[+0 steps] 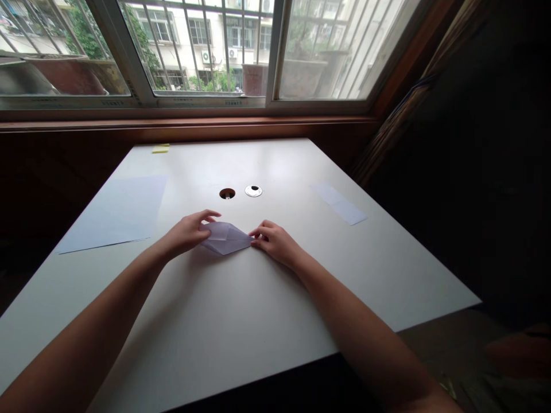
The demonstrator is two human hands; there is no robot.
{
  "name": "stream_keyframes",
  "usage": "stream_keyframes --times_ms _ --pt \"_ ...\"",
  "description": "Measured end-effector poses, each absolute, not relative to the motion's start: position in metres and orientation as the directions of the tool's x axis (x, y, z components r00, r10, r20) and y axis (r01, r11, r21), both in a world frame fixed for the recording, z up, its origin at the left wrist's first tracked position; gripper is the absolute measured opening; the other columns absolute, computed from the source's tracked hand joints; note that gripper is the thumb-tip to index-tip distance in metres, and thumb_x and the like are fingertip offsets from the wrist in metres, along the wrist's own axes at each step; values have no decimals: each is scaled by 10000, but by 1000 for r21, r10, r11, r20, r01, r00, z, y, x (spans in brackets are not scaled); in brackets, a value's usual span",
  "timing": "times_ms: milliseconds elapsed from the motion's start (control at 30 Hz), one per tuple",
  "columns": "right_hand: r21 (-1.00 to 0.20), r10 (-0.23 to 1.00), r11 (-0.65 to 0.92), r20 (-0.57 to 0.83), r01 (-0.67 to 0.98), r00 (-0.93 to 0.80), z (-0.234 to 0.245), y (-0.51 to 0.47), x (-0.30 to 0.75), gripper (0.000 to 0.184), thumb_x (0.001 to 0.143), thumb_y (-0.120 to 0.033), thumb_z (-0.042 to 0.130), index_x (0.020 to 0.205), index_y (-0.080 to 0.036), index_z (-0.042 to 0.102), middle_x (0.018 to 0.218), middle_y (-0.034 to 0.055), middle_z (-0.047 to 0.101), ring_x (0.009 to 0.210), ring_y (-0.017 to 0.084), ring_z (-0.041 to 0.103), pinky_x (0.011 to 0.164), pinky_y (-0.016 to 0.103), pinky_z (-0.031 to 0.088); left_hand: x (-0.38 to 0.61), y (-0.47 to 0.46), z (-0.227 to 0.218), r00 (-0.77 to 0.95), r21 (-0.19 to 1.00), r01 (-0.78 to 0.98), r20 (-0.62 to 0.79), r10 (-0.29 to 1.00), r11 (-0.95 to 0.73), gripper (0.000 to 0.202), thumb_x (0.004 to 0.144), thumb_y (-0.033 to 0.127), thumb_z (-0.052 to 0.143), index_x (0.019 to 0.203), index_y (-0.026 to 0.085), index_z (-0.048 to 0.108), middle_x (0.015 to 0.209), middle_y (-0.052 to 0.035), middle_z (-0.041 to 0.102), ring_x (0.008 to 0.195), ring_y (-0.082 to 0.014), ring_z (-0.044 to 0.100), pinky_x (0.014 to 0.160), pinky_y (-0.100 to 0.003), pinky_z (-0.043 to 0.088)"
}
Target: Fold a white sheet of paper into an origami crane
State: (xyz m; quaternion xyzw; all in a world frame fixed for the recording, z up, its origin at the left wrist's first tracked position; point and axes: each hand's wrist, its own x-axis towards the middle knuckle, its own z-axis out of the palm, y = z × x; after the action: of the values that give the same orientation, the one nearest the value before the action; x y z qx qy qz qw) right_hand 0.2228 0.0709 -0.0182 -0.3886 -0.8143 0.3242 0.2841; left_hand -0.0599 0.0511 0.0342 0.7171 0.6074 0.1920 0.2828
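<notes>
The folded paper (224, 238) is pinched by the left hand (186, 234) and right hand (272, 241); its crease could be skewed by slipping

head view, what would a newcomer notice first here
The two hands meet in the middle of the white table: the left hand holds the left side of a folded paper and the right hand pinches its right tip. Next come the bright barred window behind and the flat sheet lying to the left.
</notes>
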Motion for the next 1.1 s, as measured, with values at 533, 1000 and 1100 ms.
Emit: stream_keyframes --times_ms 533,1000,1100 --pt "-610 698 672 331 421 -635 -21 70 221 274 854 -333 744 1113 -248 722 989 61 655 919 193 587 866 345 491 -37 81 55 274 169 957 -260 926 -236 334 729 444 605 1000 300 736 932 -67 722 793 -254 636 644 -293 407" --pt "-599 776 605 295 525 -557 -17 65 217 98 884 -208 670 952 -223 739 871 27 634 782 140 585 738 266 463 -29 94 48 290 333 921 -245 925 -201 338 694 369 605 977 267 758 940 -45 728 808 -223 647 634 -258 436" --pt "-593 775 607 295 529 -560 -18 65 217 64 877 -213 678 908 -217 734 859 24 634 776 138 582 730 265 458 -24 94 52 280 171 956 -289 916 -238 330 693 419 630 978 294 741 923 -55 718 782 -244 634 636 -286 414"
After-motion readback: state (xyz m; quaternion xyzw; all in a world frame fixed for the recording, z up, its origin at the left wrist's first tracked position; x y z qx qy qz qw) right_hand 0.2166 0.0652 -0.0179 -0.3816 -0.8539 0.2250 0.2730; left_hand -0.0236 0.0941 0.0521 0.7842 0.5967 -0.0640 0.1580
